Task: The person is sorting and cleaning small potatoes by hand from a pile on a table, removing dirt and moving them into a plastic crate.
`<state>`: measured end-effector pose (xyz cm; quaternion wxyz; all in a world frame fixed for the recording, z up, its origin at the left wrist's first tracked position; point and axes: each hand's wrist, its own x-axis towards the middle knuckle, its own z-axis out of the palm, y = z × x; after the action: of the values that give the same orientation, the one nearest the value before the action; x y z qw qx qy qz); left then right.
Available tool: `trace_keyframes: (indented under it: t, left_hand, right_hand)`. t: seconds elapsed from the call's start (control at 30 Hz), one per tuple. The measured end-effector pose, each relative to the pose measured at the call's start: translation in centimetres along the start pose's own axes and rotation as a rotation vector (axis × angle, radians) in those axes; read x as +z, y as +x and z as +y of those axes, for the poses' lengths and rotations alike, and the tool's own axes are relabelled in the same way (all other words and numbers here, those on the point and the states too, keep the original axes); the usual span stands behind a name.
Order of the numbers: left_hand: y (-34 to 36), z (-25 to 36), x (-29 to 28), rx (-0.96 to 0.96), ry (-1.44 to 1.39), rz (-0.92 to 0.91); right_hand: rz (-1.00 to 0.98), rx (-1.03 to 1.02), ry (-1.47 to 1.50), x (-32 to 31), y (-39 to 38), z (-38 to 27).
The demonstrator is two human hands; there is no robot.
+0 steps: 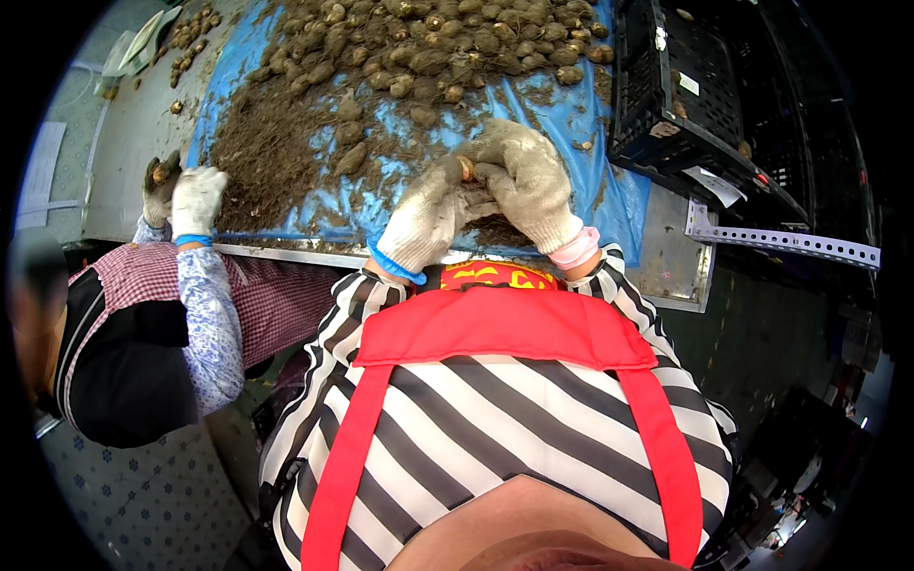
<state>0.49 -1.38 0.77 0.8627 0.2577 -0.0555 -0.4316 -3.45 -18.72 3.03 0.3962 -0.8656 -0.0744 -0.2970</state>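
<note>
Both my hands are in soiled white knit gloves and meet over the near edge of the work table. My left hand (pixel 426 211), with a blue band at its wrist, and my right hand (pixel 533 181), with a pink band, close around a small taro (pixel 466 168). Only an orange-brown bit of it shows between the fingers; the gloves hide the rest. Just beyond lies a big heap of brown, hairy taros (pixel 419 48), with loose soil and root fibres (pixel 262 157) to its left.
A blue plastic sheet (pixel 624 205) covers much of the metal table (pixel 129 181). Black plastic crates (pixel 643 105) stand at the right beside a perforated white metal bar (pixel 790 245). To my left a co-worker's gloved hands (pixel 198 202) work at the same table.
</note>
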Motion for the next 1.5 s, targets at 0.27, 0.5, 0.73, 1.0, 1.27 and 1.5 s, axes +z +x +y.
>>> trace_keyframes:
  t: [0.27, 0.5, 0.73, 1.0, 1.27, 1.5]
  left_hand:
    - [0.0, 0.7, 0.0, -0.024, 0.126, -0.069]
    - [0.0, 0.6, 0.9, 0.030, 0.186, -0.040]
    - [0.3, 2.1, 2.9, 0.010, 0.345, -0.071]
    - [0.6, 1.7, 2.6, 0.027, 0.493, -0.049]
    - [-0.2, 1.6, 0.8, 0.021, 0.499, -0.065]
    - [0.1, 1.8, 2.9, -0.116, 0.858, 0.109]
  right_hand:
    - [-0.105, 0.517, 0.189, -1.8, 0.8, 3.2]
    - [-0.108, -0.008, 0.159, -1.4, 0.3, -0.1]
    - [-0.097, 0.531, 0.249, -1.9, 1.0, 2.7]
    - [-0.159, 0.571, 0.391, -1.4, -0.2, -0.1]
    - [-0.175, 0.610, 0.144, -2.7, 0.7, 3.4]
    - [-0.273, 0.177, -0.022, -1.4, -0.9, 1.0]
